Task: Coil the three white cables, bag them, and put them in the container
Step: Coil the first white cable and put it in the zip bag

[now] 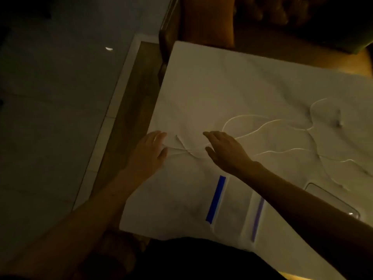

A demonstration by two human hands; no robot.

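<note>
White cables (262,126) lie loose and uncoiled across a white cloth-covered table (201,77), running from the middle to the right side. Their near ends (181,148) cross between my two hands. My left hand (151,150) hovers flat at the table's left edge, fingers apart, holding nothing. My right hand (224,150) is spread over the cable ends, palm down, also holding nothing. Clear plastic bags with blue strips (217,199) lie at the table's near edge. A clear container (333,201) sits at the near right, partly behind my right forearm.
The scene is dim. A grey tiled floor (50,98) lies to the left of the table, with a wooden strip (133,98) along it. Dark furniture (201,21) stands behind the table's far edge.
</note>
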